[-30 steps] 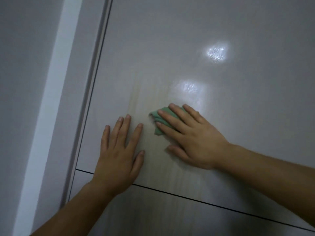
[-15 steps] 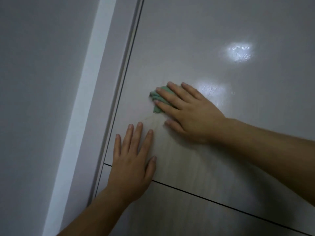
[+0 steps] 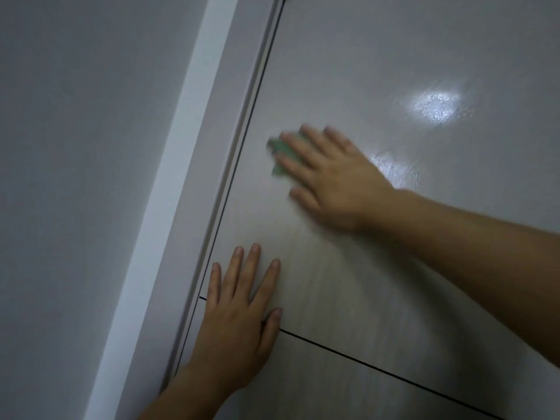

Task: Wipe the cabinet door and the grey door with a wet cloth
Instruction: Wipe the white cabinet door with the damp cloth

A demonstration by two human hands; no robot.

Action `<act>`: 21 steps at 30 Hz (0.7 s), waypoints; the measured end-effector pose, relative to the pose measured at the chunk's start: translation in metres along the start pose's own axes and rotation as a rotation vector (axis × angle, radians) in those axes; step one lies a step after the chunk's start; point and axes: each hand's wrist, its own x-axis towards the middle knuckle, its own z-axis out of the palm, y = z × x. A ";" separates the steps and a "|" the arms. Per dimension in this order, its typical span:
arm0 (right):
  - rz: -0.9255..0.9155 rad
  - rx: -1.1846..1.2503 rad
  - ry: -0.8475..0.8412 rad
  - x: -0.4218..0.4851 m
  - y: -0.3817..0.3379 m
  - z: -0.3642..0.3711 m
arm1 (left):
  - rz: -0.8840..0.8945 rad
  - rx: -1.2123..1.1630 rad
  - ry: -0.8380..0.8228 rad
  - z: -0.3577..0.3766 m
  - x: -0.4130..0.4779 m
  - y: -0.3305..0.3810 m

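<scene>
A pale glossy door panel [image 3: 394,56] fills most of the view, with wet streaks and light glare on it. My right hand [image 3: 330,177] lies flat with straight fingers, pressing a small green cloth [image 3: 280,156] against the panel near its left edge. Only the cloth's left part shows past the fingertips. My left hand [image 3: 239,316] rests flat on the same panel lower down, fingers spread, across a thin dark seam [image 3: 378,369]. It holds nothing.
A grey frame strip [image 3: 242,116] runs diagonally along the panel's left edge, with a lighter white band [image 3: 169,183] beside it. A plain grey wall [image 3: 75,147] lies further left. Another panel section [image 3: 303,389] sits below the seam.
My right hand has slid the green cloth up and to the left, closer to the panel's edge. My left hand has stayed flat in the same spot on the panel.
</scene>
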 end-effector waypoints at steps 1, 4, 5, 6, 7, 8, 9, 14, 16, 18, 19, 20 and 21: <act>0.123 0.034 0.019 0.016 0.007 -0.006 | -0.009 -0.004 0.001 -0.001 0.000 0.001; 0.216 0.093 0.015 0.039 -0.018 -0.007 | -0.032 -0.015 -0.003 0.000 -0.002 0.004; 0.115 0.095 -0.001 0.036 -0.034 -0.002 | -0.034 -0.021 -0.005 0.001 -0.004 0.004; -0.011 0.076 -0.014 0.029 -0.049 0.004 | -0.036 -0.025 -0.008 0.002 -0.007 0.003; -0.126 0.076 -0.047 0.018 -0.059 0.009 | -0.037 -0.021 -0.013 0.004 -0.012 0.002; -0.210 0.074 -0.074 0.010 -0.062 0.011 | -0.034 -0.012 -0.021 0.005 -0.016 0.001; -0.247 0.070 -0.087 0.007 -0.057 0.010 | -0.029 -0.005 -0.028 0.005 -0.019 0.001; -0.006 0.088 -0.020 0.010 -0.032 0.004 | -0.058 -0.005 -0.019 0.006 -0.020 0.007; -0.118 0.083 -0.030 -0.018 -0.052 0.012 | -0.078 -0.009 -0.028 0.008 -0.020 0.011; -0.269 0.074 -0.077 -0.057 -0.062 0.016 | -0.077 0.001 -0.033 0.008 -0.020 0.010; -0.283 0.053 -0.089 -0.072 -0.055 0.016 | -0.071 0.003 -0.036 0.007 -0.021 0.009; -0.251 0.033 -0.067 -0.080 -0.042 0.014 | -0.069 0.001 -0.037 0.006 -0.022 0.008; -0.158 0.020 -0.030 -0.082 -0.025 0.011 | -0.069 -0.001 -0.035 0.005 -0.022 0.008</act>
